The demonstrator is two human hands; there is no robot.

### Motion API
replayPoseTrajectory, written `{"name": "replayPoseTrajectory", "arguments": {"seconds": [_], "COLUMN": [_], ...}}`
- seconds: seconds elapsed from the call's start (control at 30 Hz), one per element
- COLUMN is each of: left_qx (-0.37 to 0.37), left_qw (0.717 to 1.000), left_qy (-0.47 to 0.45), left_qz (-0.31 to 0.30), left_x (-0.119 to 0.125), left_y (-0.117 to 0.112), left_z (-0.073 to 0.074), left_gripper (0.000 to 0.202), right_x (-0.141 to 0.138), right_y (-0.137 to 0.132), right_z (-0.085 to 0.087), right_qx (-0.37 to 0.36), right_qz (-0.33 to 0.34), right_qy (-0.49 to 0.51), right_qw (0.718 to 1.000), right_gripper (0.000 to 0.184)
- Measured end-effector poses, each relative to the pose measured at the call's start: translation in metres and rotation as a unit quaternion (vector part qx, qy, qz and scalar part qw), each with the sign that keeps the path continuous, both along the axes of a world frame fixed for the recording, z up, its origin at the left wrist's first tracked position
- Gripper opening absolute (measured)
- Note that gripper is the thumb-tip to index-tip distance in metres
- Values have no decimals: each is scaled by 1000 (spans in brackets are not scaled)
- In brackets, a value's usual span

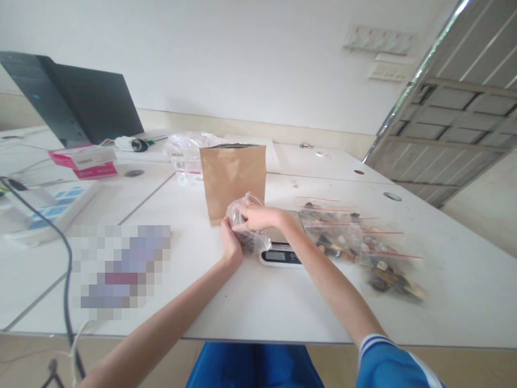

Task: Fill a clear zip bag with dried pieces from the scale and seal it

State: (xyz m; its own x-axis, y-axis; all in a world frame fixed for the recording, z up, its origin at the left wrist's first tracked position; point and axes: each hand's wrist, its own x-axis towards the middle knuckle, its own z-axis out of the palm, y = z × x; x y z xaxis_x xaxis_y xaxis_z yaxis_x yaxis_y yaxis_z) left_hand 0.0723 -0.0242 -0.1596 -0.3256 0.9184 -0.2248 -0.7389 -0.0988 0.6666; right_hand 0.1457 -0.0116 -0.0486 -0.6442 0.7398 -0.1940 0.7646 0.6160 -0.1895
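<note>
Both my hands hold a small clear plastic bag point(252, 237) with dark bits inside, just left of a small digital scale point(280, 253) on the white table point(250, 302). My left hand point(230, 240) grips the bag's left side from below. My right hand point(256, 216) pinches its top edge. Directly behind the bag stands an upright brown paper bag point(233, 175), its top open.
Several filled clear zip bags point(359, 245) lie in a row right of the scale. A pile of empty plastic bags point(188, 151), a pink box point(86, 160), a dark monitor point(76, 99) and a cable point(64, 258) sit to the left and back.
</note>
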Motion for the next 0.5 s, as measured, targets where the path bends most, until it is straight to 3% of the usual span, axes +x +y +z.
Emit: {"name": "replayPoseTrajectory", "arguments": {"seconds": [0.1, 0.37, 0.5], "left_qx": [0, -9, -12], "left_qw": [1000, 999, 999], "left_qy": [7, 6, 3], "left_qz": [10, 33, 45], "left_x": [1, -5, -6], "left_y": [-2, 2, 2], "left_z": [2, -2, -3], "left_gripper": [25, 24, 21], "right_x": [0, 1, 1], "right_y": [-4, -4, -2], "right_z": [4, 1, 1], "right_qx": [-3, -3, -54], "right_qz": [10, 29, 35], "right_qy": [7, 74, 22], "right_qw": [1000, 997, 998], "right_gripper": [36, 19, 21]}}
